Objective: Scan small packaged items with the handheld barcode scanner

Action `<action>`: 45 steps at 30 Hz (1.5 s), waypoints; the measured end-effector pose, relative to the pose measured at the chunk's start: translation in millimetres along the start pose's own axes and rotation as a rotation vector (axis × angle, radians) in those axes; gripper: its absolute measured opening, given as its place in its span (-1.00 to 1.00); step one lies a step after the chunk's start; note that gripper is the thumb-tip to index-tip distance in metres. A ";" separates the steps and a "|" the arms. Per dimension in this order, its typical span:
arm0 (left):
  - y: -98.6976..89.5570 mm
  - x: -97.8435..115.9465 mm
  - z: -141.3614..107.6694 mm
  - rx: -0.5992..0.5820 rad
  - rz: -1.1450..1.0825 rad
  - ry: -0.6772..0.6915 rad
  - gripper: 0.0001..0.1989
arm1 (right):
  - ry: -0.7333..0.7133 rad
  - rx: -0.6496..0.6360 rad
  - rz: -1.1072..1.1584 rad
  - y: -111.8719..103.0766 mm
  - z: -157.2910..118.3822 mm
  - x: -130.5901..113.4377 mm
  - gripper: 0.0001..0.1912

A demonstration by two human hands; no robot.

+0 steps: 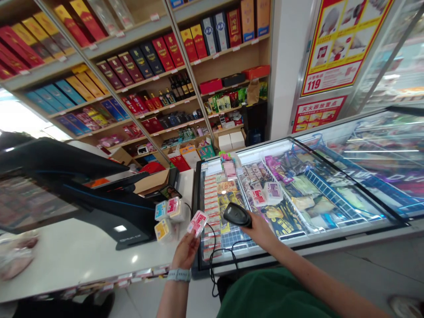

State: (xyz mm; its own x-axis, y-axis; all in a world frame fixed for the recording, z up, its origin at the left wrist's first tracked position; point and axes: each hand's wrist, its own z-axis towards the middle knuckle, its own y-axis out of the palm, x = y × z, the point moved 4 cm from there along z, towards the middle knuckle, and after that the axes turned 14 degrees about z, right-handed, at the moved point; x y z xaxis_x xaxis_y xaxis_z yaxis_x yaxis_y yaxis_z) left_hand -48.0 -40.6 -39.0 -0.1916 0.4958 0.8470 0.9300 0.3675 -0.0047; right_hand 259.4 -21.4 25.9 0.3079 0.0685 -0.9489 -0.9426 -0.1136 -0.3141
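Between the fingers of my left hand (186,249) is a small clear plastic box with a pink-and-white label (198,222), held near the counter's edge. My right hand (256,229) grips a black barcode scanner (236,215) over the glass-topped freezer. The scanner's head points left, toward the box but apart from it. Its black cable (214,240) hangs in loops by the freezer's front. Similar small boxes with pink, blue and yellow labels (162,229) stand grouped on the counter, left of my left hand. Two more boxes (273,193) lie on the freezer glass beyond the scanner.
A black checkout terminal (132,212) stands on the white counter (82,247) at left. The chest freezer (364,225) stretches right, with bagged goods in wire baskets under its glass. Shelves (185,66) of boxed bottles line the back wall. Another person's dark clothing shows at lower left.
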 end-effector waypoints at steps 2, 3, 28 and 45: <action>7.2 2.0 1.7 -0.015 -0.096 -0.030 -0.90 | 0.000 0.027 -0.018 -4.3 0.6 -1.1 -0.74; 10.4 5.8 3.1 -0.024 -0.123 -0.018 -0.89 | -0.002 0.037 -0.018 -6.2 0.9 -1.9 -0.74; 59.9 87.6 27.1 -0.010 0.252 0.358 -0.62 | 0.032 0.122 -0.048 -14.6 11.6 -3.5 -0.62; 68.3 80.8 39.2 -0.026 0.183 0.395 -0.66 | -0.009 0.089 -0.074 -13.2 4.0 -7.7 -0.60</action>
State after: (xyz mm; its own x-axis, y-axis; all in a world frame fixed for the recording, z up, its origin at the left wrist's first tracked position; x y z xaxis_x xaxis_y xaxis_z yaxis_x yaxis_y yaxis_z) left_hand -12.3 55.4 8.3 0.1070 0.2100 0.9718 0.9461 0.2789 -0.1645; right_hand 269.0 -16.5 37.5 0.3761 0.0827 -0.9229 -0.9253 -0.0195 -0.3788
